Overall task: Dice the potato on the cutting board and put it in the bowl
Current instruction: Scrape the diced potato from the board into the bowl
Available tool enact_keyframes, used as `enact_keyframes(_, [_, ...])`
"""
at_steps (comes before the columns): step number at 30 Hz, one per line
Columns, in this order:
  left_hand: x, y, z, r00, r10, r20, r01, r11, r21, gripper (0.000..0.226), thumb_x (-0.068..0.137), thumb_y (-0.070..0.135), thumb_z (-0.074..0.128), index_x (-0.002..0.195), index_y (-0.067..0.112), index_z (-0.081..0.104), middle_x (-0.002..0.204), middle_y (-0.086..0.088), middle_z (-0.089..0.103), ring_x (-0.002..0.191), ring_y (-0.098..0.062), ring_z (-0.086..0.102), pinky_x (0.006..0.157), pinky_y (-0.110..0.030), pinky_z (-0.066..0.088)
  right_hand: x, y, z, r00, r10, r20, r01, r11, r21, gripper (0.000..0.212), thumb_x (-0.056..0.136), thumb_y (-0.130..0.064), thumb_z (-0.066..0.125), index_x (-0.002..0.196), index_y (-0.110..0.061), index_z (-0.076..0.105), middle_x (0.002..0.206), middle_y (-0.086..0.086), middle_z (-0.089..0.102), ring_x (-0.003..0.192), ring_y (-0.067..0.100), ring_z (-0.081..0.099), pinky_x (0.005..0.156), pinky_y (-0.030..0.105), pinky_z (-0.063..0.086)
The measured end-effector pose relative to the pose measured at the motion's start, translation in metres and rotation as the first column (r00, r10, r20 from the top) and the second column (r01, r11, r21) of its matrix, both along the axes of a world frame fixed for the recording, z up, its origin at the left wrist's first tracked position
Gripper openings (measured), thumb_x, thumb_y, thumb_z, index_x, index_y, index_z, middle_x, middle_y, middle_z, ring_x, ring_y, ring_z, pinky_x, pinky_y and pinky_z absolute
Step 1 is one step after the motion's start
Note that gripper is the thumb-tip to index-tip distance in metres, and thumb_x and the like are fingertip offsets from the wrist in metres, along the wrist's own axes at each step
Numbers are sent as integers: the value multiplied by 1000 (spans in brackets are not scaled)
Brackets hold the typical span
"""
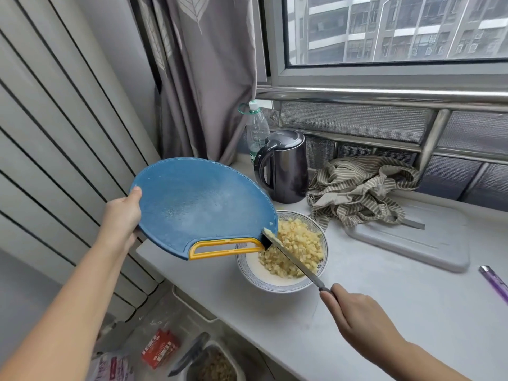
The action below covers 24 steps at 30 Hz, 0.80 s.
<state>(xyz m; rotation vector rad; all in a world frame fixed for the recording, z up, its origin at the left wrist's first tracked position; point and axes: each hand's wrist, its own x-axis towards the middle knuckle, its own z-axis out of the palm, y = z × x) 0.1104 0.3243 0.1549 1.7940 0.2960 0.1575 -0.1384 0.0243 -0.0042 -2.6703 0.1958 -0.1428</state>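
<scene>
Head view, board: we see the left hand (121, 213) clamped on the round blue plastic cutting board (200, 204) at its 9 o'clock edge, tilted over the bowl.
Knife: the right hand (362, 323) is closed around the steel knife (294, 261), scraping at the board's 4 o'clock edge.
Potato: yellow dice (294, 248) fill the white blue-rimmed bowl (277, 287); a few scraps seem stuck to the blade.
Risk: we judge the board could nudge the bowl's rim, spilling dice.

The cutting board (198, 204) is blue with a yellow handle; beside it, pale yellow potato dice (295, 248) fill a white, blue-patterned bowl (277, 285).
</scene>
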Motion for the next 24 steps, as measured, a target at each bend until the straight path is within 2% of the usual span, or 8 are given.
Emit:
enact_keyframes(5, [-1,2,-3,1000,-1,15,2,1000,-5,35,101,33,49,73,11,51,80,-1,59,69,-13,58,61,-27,46,9,6,-3,1000,-8,25,9,1000,-15,78,65,-80,-30,75,-28,27,54,-4,36,57,23,35,58,33,26])
enact_keyframes(7, [-1,2,-4,1000,-3,15,3,1000,-18,34,101,32,48,74,11,52,81,0,59,70,-13,58,60,-26,45,12,7,-7,1000,-24,19,25,1000,-11,71,69,-78,-28,72,-29,24,54,-4,36,57,23,36,58,33,26])
enact_keyframes(10, [-1,2,-3,1000,-5,24,5,1000,-21,33,102,31,47,76,11,54,81,0,60,69,-13,58,57,-27,44,18,5,-9,992,-122,-27,123,992,29,49,88,-68,-2,70,-29,21,57,-5,38,62,25,39,59,35,28])
enact_keyframes(13, [-1,6,-1,1000,-7,17,7,1000,-4,32,101,32,47,80,10,54,81,-1,59,69,-14,57,58,-27,44,23,-2,-9,966,-229,-121,236,971,47,41,100,-54,21,72,-26,30,66,-4,44,71,27,43,64,37,33])
enact_keyframes(17, [-1,11,0,1000,-15,4,15,1000,-7,32,100,35,49,79,12,54,82,-1,59,71,-15,57,62,-27,46,20,-7,-7,963,-217,-161,229,972,59,44,100,-53,25,71,-22,34,67,-1,47,70,27,45,64,37,34])
enact_keyframes(22, [-10,7,-5,999,0,42,-1,1000,30,38,99,37,50,72,10,53,81,-6,59,73,-22,58,71,-34,48,11,-6,4,977,-185,-111,199,971,133,44,100,-50,27,70,-20,34,62,0,46,65,25,44,63,38,34])
enact_keyframes(24, [-14,6,-9,999,6,45,-8,999,41,41,98,38,50,71,9,51,77,-8,56,69,-23,56,67,-34,46,5,-5,8,985,-147,-86,158,978,136,42,100,-49,28,70,-21,33,60,-2,43,62,23,42,61,37,32])
